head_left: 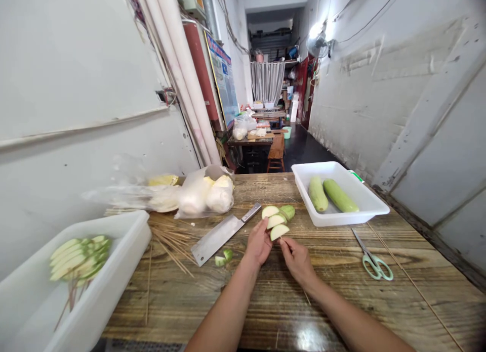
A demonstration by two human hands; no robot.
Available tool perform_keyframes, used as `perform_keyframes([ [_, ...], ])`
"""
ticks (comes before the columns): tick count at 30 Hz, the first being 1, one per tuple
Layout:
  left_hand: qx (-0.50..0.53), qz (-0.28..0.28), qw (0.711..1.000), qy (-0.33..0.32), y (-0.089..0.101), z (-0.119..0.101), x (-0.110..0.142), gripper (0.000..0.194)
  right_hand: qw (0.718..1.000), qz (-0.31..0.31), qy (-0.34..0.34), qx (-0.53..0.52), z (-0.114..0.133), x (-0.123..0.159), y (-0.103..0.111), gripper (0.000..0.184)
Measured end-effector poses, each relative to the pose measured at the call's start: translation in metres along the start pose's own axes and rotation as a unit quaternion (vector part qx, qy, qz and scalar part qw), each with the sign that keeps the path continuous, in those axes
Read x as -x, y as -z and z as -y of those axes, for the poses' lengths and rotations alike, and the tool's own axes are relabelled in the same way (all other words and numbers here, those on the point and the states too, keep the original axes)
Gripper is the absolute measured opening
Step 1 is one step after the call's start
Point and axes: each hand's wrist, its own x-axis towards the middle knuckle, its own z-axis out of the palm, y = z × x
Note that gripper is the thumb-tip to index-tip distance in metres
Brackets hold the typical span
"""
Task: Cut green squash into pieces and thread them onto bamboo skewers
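Observation:
My left hand (259,245) is closed at the left edge of cut, pale-fleshed zucchini slices (276,221), its fingers partly hidden behind them. In my right hand (298,262) a thin wooden skewer (307,298) is pinched, its lower end sticking out below the palm. The skewer's upper end meets the nearest half-round zucchini slice (280,232); how deep it goes I cannot tell. Just beyond lies a cut green zucchini piece (287,212) on the table. To the left, a cleaver (218,239) lies flat near small zucchini end pieces (224,258).
A white tray (341,219) with two whole zucchinis (340,195) stands at right, near scissors (374,263). At left, another white tray (125,256) holds skewered slices (78,258). Loose skewers (170,240) and bagged pale vegetables (207,195) lie on the wooden table (182,311).

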Motion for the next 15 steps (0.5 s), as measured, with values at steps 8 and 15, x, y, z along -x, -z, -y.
perform_keyframes([
  [8, 0.026, -0.049, 0.998, -0.027, 0.006, -0.008, -0.004, 0.018, 0.998, 0.051, -0.013, -0.045, -0.008, -0.004, 0.000, 0.029],
  [15, 0.077, -0.014, 0.996, 0.044, -0.003, -0.013, 0.004, 0.040, 0.993, 0.053, -0.029, -0.104, 0.007, 0.001, -0.006, 0.032],
])
